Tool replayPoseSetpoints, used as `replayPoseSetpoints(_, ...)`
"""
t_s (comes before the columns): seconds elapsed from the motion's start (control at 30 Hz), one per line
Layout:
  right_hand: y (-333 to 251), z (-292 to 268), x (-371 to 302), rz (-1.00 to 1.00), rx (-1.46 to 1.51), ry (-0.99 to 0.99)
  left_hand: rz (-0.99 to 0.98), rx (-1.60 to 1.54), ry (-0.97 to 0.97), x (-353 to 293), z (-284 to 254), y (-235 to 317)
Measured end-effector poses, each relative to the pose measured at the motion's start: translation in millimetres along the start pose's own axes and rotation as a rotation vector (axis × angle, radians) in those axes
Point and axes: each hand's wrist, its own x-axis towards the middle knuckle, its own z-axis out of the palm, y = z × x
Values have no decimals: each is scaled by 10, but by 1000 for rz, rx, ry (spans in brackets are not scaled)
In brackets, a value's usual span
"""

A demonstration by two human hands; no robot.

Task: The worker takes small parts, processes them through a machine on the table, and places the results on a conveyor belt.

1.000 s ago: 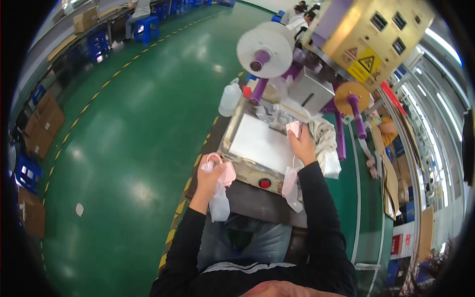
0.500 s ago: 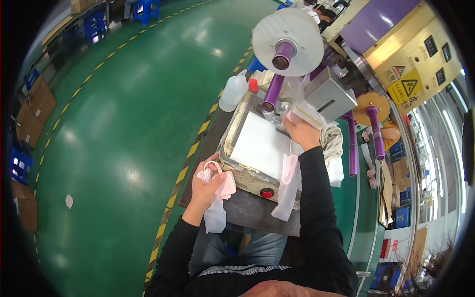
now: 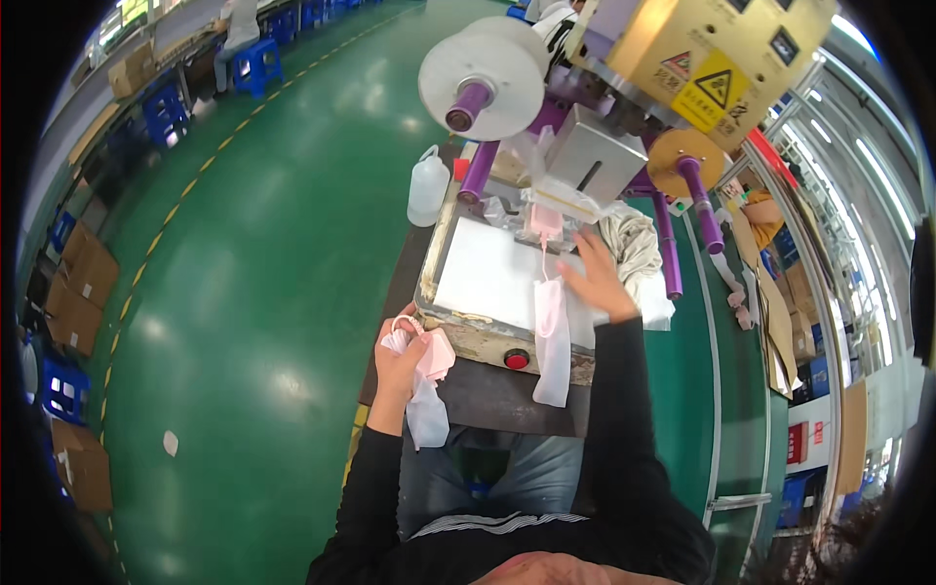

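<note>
My left hand (image 3: 398,359) is closed around a pink corded block (image 3: 438,356) that looks like a charger, at the front left corner of the machine bed. Its looped pink cord shows above the fingers, and a translucent white sleeve (image 3: 427,417) hangs below. My right hand (image 3: 602,280) is open, fingers apart, over the bed's right side. Just left of its fingertips, a second pink block (image 3: 545,222) lies beneath the metal press head (image 3: 593,161). From that block a cord runs down into another translucent sleeve (image 3: 553,341), which droops over the front edge.
A white sheet (image 3: 487,273) covers the bed, with a red button (image 3: 517,360) in front. At the back left is a translucent bottle (image 3: 427,188). Purple rollers (image 3: 479,172) and a white disc (image 3: 492,83) overhang the bed. A crumpled cloth (image 3: 632,244) lies at right.
My right hand has let go of the second pink block and drawn back to the right, its fingers spreading. My left hand keeps its hold. The whole view has shifted.
</note>
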Motion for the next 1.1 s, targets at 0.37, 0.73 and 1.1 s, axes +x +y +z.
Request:
replayPoseSetpoints(0.37,-1554,-975,-1743,174,108,-301,104,37,69,132,-353,-212)
replayPoseSetpoints(0.73,-2368,-133,-1355,402,1711,-292,517,248,-363,-1062,1053,877)
replayPoseSetpoints(1.1,-1180,-3836,-4964,694,645,913,819,600,-1141,-1396,2328,293)
